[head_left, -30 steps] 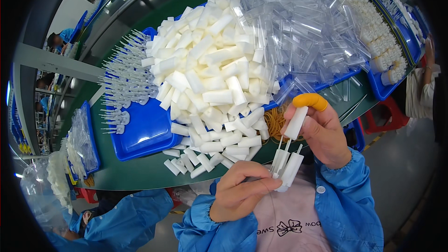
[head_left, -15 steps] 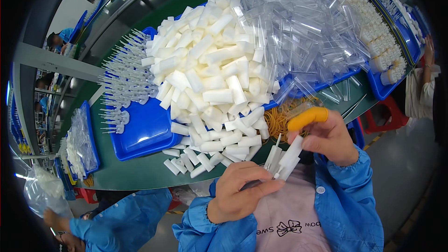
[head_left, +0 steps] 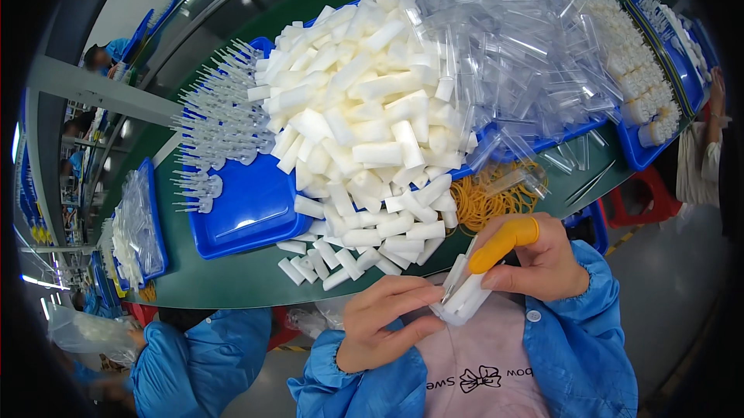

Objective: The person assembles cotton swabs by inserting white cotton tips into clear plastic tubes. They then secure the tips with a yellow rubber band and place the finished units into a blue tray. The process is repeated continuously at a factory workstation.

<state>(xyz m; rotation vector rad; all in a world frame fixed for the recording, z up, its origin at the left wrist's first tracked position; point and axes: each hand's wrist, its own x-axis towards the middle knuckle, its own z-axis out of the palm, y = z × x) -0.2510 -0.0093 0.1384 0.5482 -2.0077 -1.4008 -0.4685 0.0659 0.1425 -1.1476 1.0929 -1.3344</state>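
My left hand [head_left: 391,319] pinches the lower end of a small translucent white plastic part [head_left: 459,311] between thumb and fingers, in front of my chest. A white foam cylinder [head_left: 473,288] lies along that part, with its upper end gripped by my right hand [head_left: 542,263]. One finger of the right hand wears a yellow finger cot [head_left: 505,242], which presses down over the foam. Beside the foam a thin pale stem rises from the part; its lower end is hidden by my fingers.
Beyond my hands lie a large heap of white foam cylinders [head_left: 333,100], clear plastic tubes [head_left: 519,46], and yellow rubber bands [head_left: 492,201]. Stemmed white parts [head_left: 221,108] stand by a blue tray [head_left: 246,213]. Tweezers [head_left: 593,183] lie at right; a co-worker's blue sleeve [head_left: 194,356] is at left.
My right hand has come down and closer to the left, its covered finger now over the foam. The dark object seen in my left hand earlier no longer shows. The view has shifted slightly.
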